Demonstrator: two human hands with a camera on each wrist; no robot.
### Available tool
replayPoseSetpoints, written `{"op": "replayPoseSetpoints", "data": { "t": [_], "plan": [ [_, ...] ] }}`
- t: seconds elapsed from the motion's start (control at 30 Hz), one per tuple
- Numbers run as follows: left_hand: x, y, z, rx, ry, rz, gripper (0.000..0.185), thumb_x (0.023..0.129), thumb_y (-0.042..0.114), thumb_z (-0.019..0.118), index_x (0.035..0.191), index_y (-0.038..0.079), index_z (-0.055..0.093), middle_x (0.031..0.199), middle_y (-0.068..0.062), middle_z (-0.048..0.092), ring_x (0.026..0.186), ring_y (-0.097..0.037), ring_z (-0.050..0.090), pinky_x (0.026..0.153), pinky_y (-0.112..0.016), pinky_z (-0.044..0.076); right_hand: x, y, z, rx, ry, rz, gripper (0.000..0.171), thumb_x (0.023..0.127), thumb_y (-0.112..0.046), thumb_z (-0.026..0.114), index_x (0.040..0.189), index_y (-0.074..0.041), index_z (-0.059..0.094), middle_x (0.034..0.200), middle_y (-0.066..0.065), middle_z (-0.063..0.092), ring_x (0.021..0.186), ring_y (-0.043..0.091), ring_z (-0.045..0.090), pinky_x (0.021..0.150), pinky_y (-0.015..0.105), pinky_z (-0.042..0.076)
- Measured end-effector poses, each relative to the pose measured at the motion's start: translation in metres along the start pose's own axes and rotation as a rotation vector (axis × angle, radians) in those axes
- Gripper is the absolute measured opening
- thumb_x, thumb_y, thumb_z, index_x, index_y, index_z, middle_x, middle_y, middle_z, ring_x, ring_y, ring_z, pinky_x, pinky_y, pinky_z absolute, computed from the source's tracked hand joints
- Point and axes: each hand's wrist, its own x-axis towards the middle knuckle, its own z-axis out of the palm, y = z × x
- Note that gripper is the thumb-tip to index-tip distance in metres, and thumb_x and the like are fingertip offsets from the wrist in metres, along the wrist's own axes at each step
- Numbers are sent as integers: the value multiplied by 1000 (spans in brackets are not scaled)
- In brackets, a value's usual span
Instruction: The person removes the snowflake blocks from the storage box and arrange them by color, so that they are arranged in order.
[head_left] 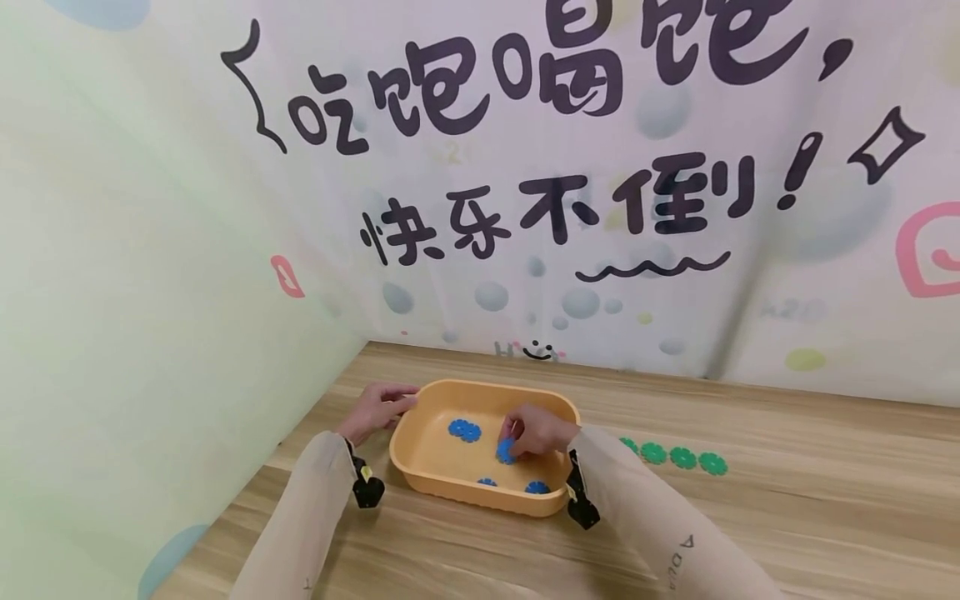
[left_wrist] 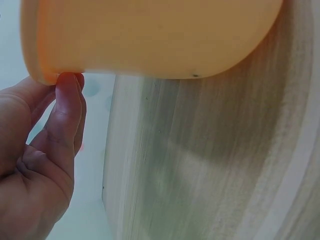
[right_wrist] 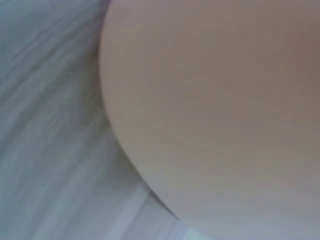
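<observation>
Right hand (head_left: pixel 538 430) is inside the tray (head_left: pixel 420 433), fingers curled down around a blue disc (head_left: pixel 506 452) that it pinches near the tray's middle. Its wrist view is filled by a blurred pale surface, so the grip itself shows only from the head camera. Left hand (head_left: pixel 377 409) rests at the tray's left rim; in the left wrist view its fingers (left_wrist: pixel 67 107) are fairly straight, with the tips touching the rim's underside at the corner, holding nothing else.

The tray is yellow-orange plastic, with rounded corners, and sits on the wooden bench (head_left: pixel 825 500) close to the corner of the walls. More blue discs lie on its floor: a pair touching each other left of the held one (head_left: pixel 465 430), and two by the near wall (head_left: pixel 487 482) (head_left: pixel 537 487), partly hidden by the rim.

Just right of the tray, a row of green discs (head_left: pixel 682 457) lies flat on the bench, partly hidden behind the right sleeve (head_left: pixel 645 508). Both sleeves are beige, each with a black strap at the wrist. Behind the bench stands a wall (head_left: pixel 525 208) with large dark characters and pale bubbles.
</observation>
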Motion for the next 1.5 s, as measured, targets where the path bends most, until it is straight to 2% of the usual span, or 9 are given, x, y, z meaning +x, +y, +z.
{"op": "replayPoseSetpoints", "data": {
  "t": [0.13,0.37,0.63,0.73,0.93,1.07,1.13,1.33,1.5],
  "plan": [
    [0,0,-1,-7,-5,-4,34,86,16,58,117,0,56,97,-11,59,72,-12,57,61,-27,51,-4,-2,-4,37,-6,-64,7,77,4,62,82,-1,60,68,2,50,57,14,47,53,22,46],
    [-2,0,-3,-31,-31,13,35,87,15,57,118,-2,54,98,-12,58,72,-13,58,61,-26,51,-14,-11,-18,123,0,-142,6,81,3,58,86,1,61,73,4,55,65,12,53,63,29,52],
    [-2,-2,-2,-51,-30,6,34,87,15,56,117,-1,55,101,-13,59,75,-14,60,64,-28,52,-46,-15,-44,192,40,-194,11,85,-3,57,95,1,60,83,7,59,76,17,59,71,36,51],
    [-1,-2,-1,-54,-24,2,34,87,15,56,118,-1,55,102,-13,59,76,-14,60,64,-28,51,-62,-7,-53,218,78,-192,13,85,-5,57,97,1,59,85,8,58,78,18,58,72,37,51],
    [-1,-2,-1,-51,-31,7,35,87,15,56,118,-2,54,103,-14,59,75,-14,59,64,-27,51,-89,19,-66,263,183,-134,16,85,-8,58,98,3,58,86,10,57,79,23,57,71,35,51],
    [-1,-2,-2,-43,-21,5,35,87,16,57,118,-2,55,103,-13,59,74,-13,59,63,-27,51,-98,39,-70,231,249,-108,16,85,-7,58,97,4,58,84,10,58,77,23,56,69,35,51],
    [-1,-1,-2,-39,-16,2,35,87,16,57,118,-1,55,102,-13,58,74,-13,58,63,-26,51,-100,49,-68,202,269,-101,16,85,-6,58,96,5,58,83,9,58,75,21,56,67,36,52],
    [-1,0,-1,-27,-17,-10,36,87,17,57,118,-1,54,101,-12,58,74,-13,58,64,-27,51,-101,76,-54,128,281,-117,10,82,-1,59,90,5,60,79,7,56,71,19,53,59,26,50],
    [-1,-1,-1,-27,-22,-10,36,87,16,57,118,-1,54,101,-12,58,74,-13,58,64,-27,51,-96,85,-40,82,300,-57,7,78,1,62,85,2,61,75,4,55,70,16,52,58,23,48]
  ]
}}
